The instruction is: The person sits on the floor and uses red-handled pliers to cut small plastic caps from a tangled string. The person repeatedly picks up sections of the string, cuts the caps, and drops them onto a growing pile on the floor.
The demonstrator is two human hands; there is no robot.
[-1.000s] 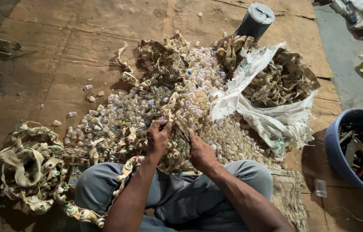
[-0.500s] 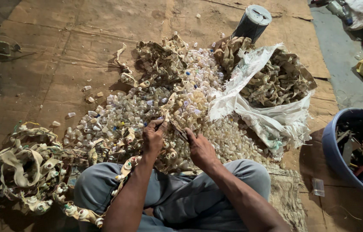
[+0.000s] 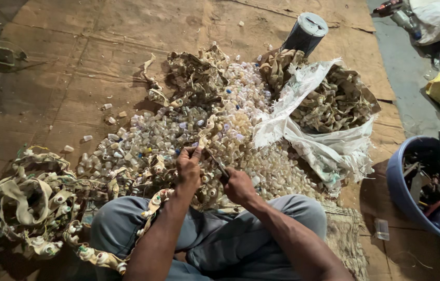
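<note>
My left hand [image 3: 188, 165] grips a strip of webbing [image 3: 205, 130] lined with small caps, fingers clenched on it. My right hand [image 3: 238, 184] clamps a slim dark tool [image 3: 218, 164] against the strip, above the pile of loose caps [image 3: 178, 130] on the cardboard floor [image 3: 74, 62]

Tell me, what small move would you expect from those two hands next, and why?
Probably a short cut: the left hand pinches a dirty beige fabric strip studded with small plastic caps, and the right hand holds a thin dark blade-like tool angled up to it. Around them lies a heap of loose pale plastic caps.
</note>
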